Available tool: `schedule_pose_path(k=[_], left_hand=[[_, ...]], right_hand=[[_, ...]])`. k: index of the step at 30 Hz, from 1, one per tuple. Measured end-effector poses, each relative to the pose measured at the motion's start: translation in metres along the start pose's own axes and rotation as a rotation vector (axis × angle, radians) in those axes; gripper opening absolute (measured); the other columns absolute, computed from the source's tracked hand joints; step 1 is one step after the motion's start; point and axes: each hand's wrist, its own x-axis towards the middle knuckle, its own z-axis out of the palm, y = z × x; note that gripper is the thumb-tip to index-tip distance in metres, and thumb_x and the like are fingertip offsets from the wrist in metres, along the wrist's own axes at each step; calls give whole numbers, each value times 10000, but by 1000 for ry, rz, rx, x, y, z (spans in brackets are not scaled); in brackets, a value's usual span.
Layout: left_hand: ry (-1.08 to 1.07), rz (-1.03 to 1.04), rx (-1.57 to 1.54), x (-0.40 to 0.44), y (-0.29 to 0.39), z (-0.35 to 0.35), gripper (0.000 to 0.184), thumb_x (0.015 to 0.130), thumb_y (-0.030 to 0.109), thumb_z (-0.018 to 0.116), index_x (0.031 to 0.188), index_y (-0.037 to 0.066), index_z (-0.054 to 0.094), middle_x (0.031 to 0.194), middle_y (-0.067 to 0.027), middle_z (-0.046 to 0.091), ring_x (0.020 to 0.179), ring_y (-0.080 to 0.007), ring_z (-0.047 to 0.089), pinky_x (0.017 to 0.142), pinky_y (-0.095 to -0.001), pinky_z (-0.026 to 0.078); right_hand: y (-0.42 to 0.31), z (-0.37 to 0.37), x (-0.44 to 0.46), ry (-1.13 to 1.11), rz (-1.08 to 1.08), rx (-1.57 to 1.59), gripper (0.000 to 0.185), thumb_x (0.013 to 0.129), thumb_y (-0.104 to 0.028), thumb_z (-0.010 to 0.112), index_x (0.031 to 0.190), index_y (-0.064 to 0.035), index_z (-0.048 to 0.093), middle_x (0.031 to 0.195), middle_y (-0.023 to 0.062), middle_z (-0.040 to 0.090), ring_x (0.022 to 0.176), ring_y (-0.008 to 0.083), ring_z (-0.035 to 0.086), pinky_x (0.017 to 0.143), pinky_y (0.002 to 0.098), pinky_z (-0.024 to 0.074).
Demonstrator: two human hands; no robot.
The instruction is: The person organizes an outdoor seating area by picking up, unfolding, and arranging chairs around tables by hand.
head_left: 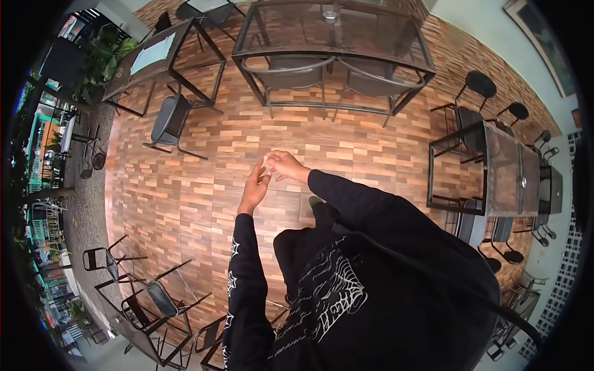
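Observation:
In the head view, my left hand (253,190) and my right hand (287,166) meet in front of me, above the tiled floor. The fingertips of both are drawn together at one spot, pinching. A small pale or clear bit seems to show between them, too small to name. My left hand points upward with its thumb towards the right hand. My right hand comes in from the right, its fingers bent over the left fingertips. Black sleeves cover both arms, the left one (247,284) with white web-like prints.
Ahead stands a glass-topped table (284,37) with two chairs tucked in. A dark chair (168,120) and a table with a pale sheet (151,54) are at left. Another glass table (510,167) with chairs stands at right. Several chairs (162,300) crowd the lower left.

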Motion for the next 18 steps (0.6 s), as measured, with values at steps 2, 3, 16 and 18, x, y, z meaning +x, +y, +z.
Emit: schedule_pose_path(k=[2, 3, 16, 18], left_hand=[[12, -2, -29, 23, -12, -28, 545, 940, 149, 560, 1443, 76, 364, 1335, -251, 528, 1127, -311, 599, 922, -372, 486], [14, -2, -63, 33, -20, -39, 521, 941, 137, 556, 1426, 66, 381, 1327, -248, 536, 1123, -307, 601, 920, -369, 486], [-438, -168, 6, 120, -117, -241, 609, 974, 315, 549, 1511, 225, 276, 1284, -151, 571, 1062, -244, 613, 841, -410, 511], [-539, -216, 104, 150, -116, -282, 601, 975, 305, 548, 1510, 238, 282, 1273, -149, 577, 1051, -247, 619, 841, -414, 509]], right_hand=[[-12, 23, 32, -8, 0, -14, 491, 968, -370, 537, 1331, -43, 482, 1257, 132, 565, 1089, 270, 597, 781, 442, 589], [-16, 33, 47, -30, 12, -40, 495, 965, -373, 542, 1328, -42, 484, 1238, 132, 579, 1079, 269, 600, 776, 443, 589], [1, 108, 181, 361, 206, 277, 454, 950, -347, 525, 1275, -30, 542, 1170, 181, 583, 1016, 286, 632, 771, 424, 571], [4, 112, 193, 562, 134, 443, 405, 905, -299, 542, 1229, -55, 555, 1057, 141, 605, 856, 265, 649, 706, 429, 556]])
